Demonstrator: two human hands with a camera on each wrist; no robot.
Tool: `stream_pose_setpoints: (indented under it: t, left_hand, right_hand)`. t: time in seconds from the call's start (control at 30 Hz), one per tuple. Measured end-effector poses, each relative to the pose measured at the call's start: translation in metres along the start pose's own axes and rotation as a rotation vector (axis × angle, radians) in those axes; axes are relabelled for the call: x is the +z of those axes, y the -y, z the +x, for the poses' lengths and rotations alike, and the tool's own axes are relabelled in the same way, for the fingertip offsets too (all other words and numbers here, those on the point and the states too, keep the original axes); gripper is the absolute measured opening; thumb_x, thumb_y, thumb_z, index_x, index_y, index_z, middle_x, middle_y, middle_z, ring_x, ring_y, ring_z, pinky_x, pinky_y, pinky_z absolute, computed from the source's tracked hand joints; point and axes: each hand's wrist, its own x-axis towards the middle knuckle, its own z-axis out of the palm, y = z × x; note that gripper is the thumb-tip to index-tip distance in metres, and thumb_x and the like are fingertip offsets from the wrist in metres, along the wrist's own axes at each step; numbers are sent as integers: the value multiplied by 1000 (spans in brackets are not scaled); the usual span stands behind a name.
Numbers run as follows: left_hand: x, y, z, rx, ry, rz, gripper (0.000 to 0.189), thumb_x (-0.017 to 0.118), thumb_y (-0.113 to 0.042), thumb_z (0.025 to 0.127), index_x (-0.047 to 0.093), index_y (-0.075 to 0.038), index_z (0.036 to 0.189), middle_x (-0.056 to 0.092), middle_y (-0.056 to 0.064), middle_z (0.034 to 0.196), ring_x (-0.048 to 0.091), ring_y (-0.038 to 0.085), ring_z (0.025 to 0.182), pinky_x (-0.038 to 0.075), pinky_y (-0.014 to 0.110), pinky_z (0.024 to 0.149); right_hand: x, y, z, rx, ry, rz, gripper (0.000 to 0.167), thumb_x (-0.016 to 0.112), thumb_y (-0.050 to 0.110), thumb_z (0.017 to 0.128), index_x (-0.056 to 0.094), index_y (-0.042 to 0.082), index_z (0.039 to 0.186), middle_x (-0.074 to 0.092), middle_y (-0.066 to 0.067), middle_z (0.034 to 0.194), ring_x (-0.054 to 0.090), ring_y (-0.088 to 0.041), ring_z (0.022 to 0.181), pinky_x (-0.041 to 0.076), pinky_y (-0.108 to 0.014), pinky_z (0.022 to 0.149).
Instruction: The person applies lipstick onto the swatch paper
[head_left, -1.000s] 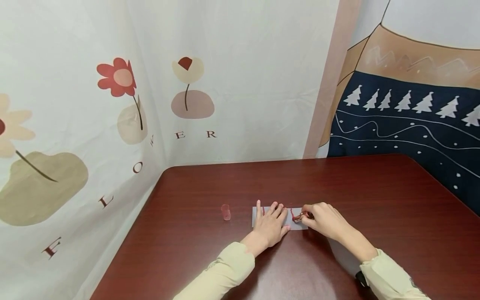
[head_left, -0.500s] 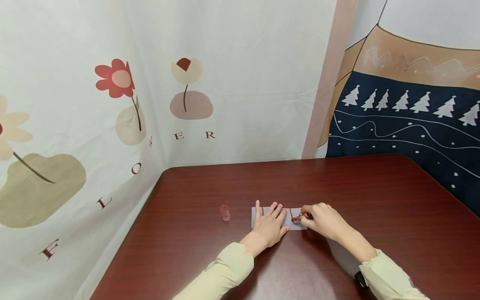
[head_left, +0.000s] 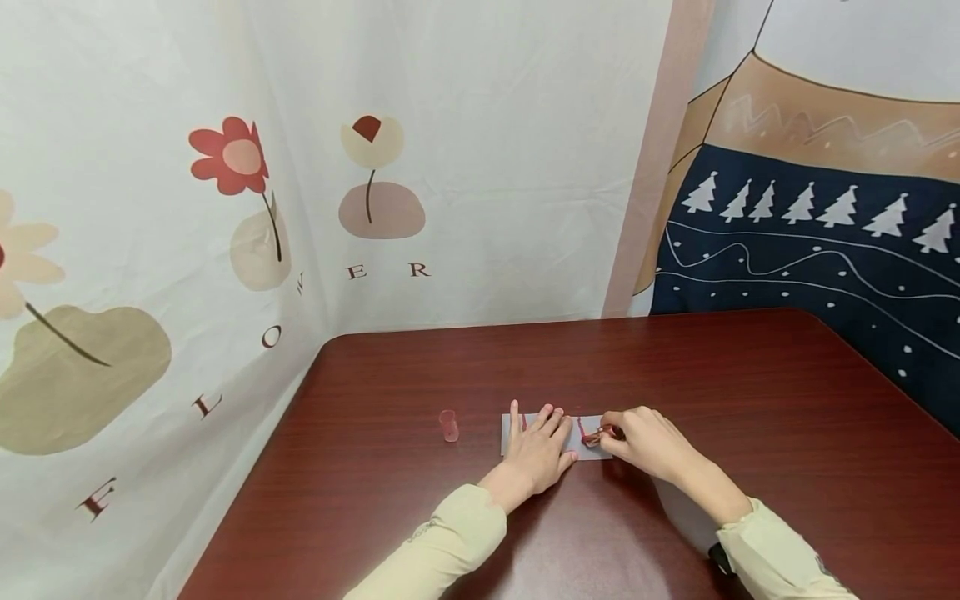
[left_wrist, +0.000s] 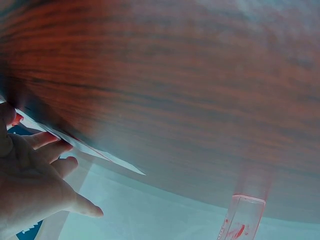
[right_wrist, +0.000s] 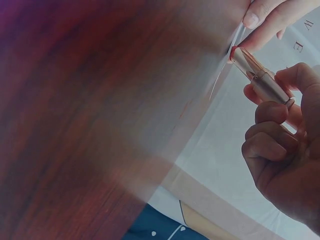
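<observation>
A pale grey sheet of paper [head_left: 507, 438] lies on the table with red marks on it. My left hand [head_left: 534, 457] rests on the paper with its fingers spread. At the paper's right part, my right hand [head_left: 651, 440] pinches a lipstick [right_wrist: 267, 85] between thumb and fingers. The lipstick has a shiny metallic tube, and its red tip meets the paper beside a red line in the head view. To the left of the sheet stands a clear pinkish cap [head_left: 449, 425], with red smears inside in the left wrist view.
The dark reddish-brown wooden table [head_left: 405, 517] reaches back to a white printed curtain [head_left: 480, 167]. A navy cloth with white trees [head_left: 810, 250] hangs behind its right side.
The head view has shifted very slightly. Both hands keep almost the same place on the paper, with the lipstick still at the red line.
</observation>
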Motion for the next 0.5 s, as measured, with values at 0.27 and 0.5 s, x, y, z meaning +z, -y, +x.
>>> stream_pose_setpoints:
  t: [0.27,0.5]
  left_hand:
    - [0,1,1,2,-12,4,57,35,-53,95,37,-24,144,35,-5,147,24,11,137,10,58,105]
    - [1,0,0,2,-11,-2,57,35,-53,96,37,-24,144,34,-5,147,24,12,137,10,58,105]
  right_hand:
    - [-1,1,0,-6,-14,-2,3,62,14,77,63,11,77,40,14,56,32,1,47,26,-19,42]
    - [-2,2,-1,2,-6,2,3,62,14,77,63,11,77,40,14,56,31,1,47,26,-19,42]
